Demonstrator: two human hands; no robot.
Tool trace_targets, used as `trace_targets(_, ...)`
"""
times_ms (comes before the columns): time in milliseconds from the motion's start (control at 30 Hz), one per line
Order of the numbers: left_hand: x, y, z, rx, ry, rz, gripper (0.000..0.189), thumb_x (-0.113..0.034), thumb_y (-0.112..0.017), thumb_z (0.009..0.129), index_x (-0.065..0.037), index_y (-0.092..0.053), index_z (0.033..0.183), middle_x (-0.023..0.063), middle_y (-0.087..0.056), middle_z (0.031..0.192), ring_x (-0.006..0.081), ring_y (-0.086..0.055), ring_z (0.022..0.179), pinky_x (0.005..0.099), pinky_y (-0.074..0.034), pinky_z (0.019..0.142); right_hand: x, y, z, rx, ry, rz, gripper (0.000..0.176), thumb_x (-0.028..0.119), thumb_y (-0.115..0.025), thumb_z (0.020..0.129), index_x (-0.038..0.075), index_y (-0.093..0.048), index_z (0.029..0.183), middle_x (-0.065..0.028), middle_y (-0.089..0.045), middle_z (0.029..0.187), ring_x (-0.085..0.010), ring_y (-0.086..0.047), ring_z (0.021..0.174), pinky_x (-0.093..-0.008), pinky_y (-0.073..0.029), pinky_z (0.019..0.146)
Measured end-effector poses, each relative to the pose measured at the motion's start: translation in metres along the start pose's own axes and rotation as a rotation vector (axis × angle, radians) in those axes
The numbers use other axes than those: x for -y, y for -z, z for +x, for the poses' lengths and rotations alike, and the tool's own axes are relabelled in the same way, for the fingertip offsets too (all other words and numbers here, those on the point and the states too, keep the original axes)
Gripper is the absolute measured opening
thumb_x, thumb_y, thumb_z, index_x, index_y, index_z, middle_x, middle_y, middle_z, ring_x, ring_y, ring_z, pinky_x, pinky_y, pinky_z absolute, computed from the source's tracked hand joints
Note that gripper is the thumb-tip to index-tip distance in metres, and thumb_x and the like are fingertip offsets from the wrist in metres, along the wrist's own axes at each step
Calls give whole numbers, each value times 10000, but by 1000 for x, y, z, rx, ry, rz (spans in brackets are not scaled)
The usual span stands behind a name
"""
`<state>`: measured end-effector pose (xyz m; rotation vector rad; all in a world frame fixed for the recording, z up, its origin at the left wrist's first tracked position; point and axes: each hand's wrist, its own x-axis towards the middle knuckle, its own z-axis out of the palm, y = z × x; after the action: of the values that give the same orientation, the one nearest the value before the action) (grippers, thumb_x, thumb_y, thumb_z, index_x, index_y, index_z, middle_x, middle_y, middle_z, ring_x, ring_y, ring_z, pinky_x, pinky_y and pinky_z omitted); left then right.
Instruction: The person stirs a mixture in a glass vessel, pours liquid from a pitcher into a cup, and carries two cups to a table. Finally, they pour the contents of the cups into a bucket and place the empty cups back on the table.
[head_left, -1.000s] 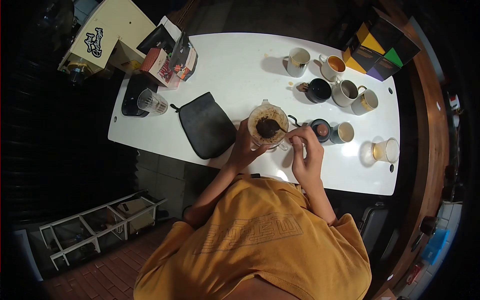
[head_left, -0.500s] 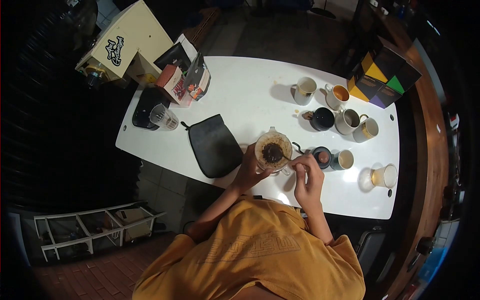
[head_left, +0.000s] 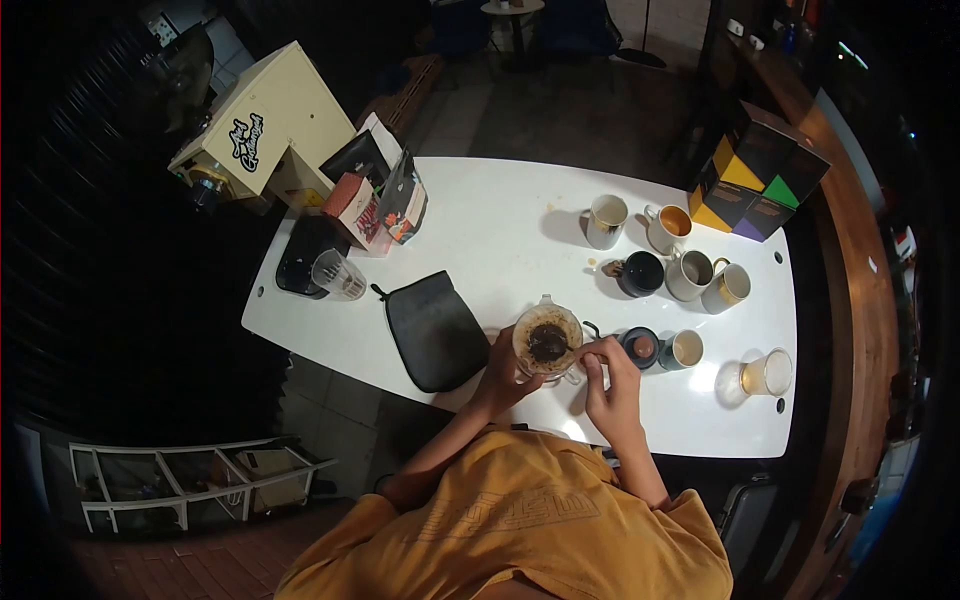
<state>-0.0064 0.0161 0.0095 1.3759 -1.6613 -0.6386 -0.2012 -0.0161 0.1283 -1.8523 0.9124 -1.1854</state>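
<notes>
A coffee dripper [head_left: 546,302] with a stained paper filter [head_left: 527,325] and dark wet coffee grounds [head_left: 549,342] stands near the table's front edge, apparently on a glass server mostly hidden beneath it. My left hand [head_left: 505,375] is closed around the dripper's left side. Between the fingertips of my right hand [head_left: 612,388] is a thin spoon [head_left: 571,349], whose tip reaches into the grounds. Just beyond my right hand is a dark gooseneck kettle [head_left: 627,336] with a brown lid knob, and a grey-green mug [head_left: 687,350] stands beside it.
Several mugs, among them a black mug [head_left: 640,273], stand at the right rear of the white table [head_left: 480,220]. A glass [head_left: 768,373] is at far right. To the left lie a black pouch [head_left: 434,330], a clear cup [head_left: 338,275], coffee bags [head_left: 404,205] and a cream machine [head_left: 285,120].
The view has tilted up slightly, so the table sits lower in it. Both hands keep their places at the dripper, and the spoon stays in the grounds with little visible shift.
</notes>
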Motion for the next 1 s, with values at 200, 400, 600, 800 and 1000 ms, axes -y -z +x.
trace_targets(200,3,-1,-2,-32,-21,105,835,-265,-743,749,-1,-297,1403,193,-397,1348,351,-396,1283,444,-327,1082,7,7,1,-24,-7,-24,56,-19,-522,902,-29,-575,885,-131,-572,792,-265,-559,722,-309,-444,695)
trace_targets(400,2,5,-3,-178,-97,95,919,-266,-798,727,2,-260,1422,207,-379,1381,370,-350,1324,457,-321,1089,5,5,-1,6,-34,-5,47,1,-535,906,-21,-575,894,-133,-567,817,-266,-558,727,-314,-447,701)
trace_targets(600,16,24,-23,-392,36,66,47,13,-673,829,11,-629,814,158,-501,1233,303,-556,1101,395,-444,955,0,4,0,26,-33,-53,62,28,-542,915,-16,-583,928,-121,-580,855,-238,-552,774,-304,-439,728)
trace_targets(800,7,47,-25,-420,25,6,131,-70,-629,894,23,-599,807,151,-548,1159,296,-565,1070,371,-446,930,-19,-2,-8,-18,-189,126,176,125,-508,986,-14,-595,1051,-48,-584,882,-119,-516,755,-247,-422,698)
trace_targets(1000,1,49,-19,-331,-34,16,242,-223,-642,915,11,-591,947,130,-562,1142,262,-557,1086,365,-429,928,-27,-3,-17,-37,-360,271,327,206,-537,983,30,-541,1259,-13,-541,749,-84,-481,693,-225,-407,661)
